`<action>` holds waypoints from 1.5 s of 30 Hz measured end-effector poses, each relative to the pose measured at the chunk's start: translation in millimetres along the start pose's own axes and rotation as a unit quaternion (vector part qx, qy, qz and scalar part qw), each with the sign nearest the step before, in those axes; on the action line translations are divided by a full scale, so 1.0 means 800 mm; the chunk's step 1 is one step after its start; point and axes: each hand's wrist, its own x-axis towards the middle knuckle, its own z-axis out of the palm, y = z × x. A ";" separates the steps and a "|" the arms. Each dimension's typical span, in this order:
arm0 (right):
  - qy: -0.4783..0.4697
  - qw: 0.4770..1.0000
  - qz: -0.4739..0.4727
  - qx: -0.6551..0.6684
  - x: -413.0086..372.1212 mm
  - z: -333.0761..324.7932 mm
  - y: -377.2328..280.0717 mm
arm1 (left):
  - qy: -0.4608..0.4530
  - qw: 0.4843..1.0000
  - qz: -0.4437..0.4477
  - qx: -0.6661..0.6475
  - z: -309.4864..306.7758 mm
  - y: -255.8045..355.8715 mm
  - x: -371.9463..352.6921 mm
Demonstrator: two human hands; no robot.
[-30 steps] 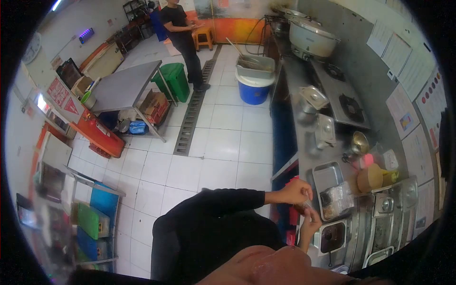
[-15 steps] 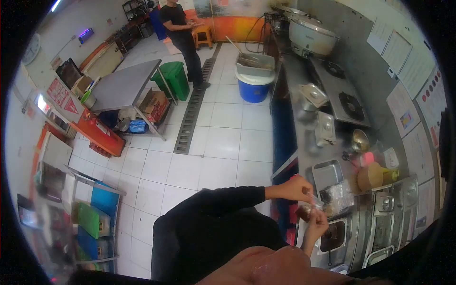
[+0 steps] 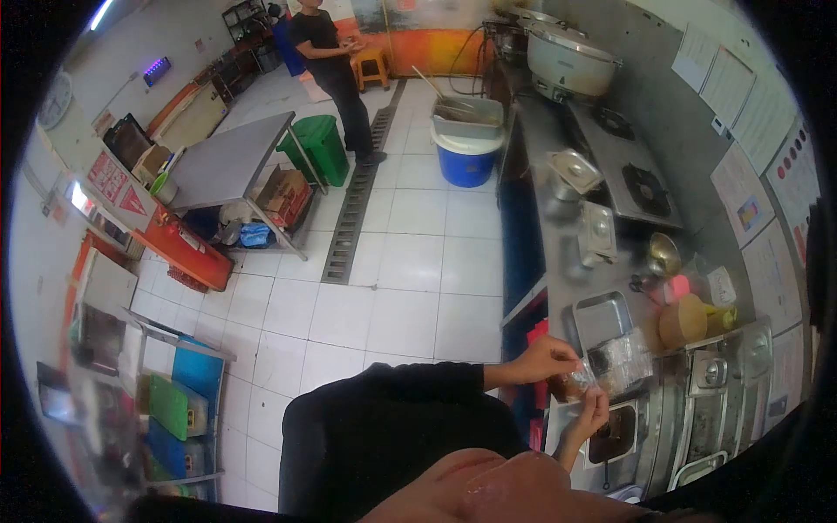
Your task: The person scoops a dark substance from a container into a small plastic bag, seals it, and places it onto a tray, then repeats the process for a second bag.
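My left hand (image 3: 549, 356) reaches in from the black sleeve and pinches the upper edge of a small clear plastic bag (image 3: 582, 380). Just below it, my right hand (image 3: 589, 417) has its fingers closed on the bag's other side. Something brownish shows at the bag, but I cannot make out what it is. Beside the hands, a plastic-wrapped package (image 3: 621, 359) lies on the steel counter, by an empty-looking metal tray (image 3: 602, 319). Under my right hand is a square metal pan (image 3: 614, 433) with dark contents.
Lidded steel containers (image 3: 597, 234) and a gas stove (image 3: 641, 179) line the counter, with a large rice cooker (image 3: 571, 65) beyond. A brown container (image 3: 683, 322) stands near the wall. Behind are a blue bucket (image 3: 465, 164), a steel table (image 3: 228, 161) and a standing person (image 3: 327, 61).
My hands have shifted slightly, and the plastic between them looks more stretched out. The camera view has turned very slightly.
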 end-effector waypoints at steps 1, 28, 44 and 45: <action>0.000 1.000 0.005 -0.024 -0.001 -0.001 0.000 | 0.004 0.999 0.026 0.031 0.001 -0.004 0.000; -0.076 0.995 0.042 -0.044 0.073 0.035 -0.009 | -0.036 0.999 0.008 0.000 -0.059 0.035 0.043; -0.199 0.976 0.066 -0.057 0.159 0.160 -0.008 | -0.026 0.997 0.002 -0.076 -0.150 0.016 0.125; -0.212 0.970 0.093 -0.072 0.170 0.157 0.003 | -0.034 0.996 0.022 -0.077 -0.156 0.008 0.132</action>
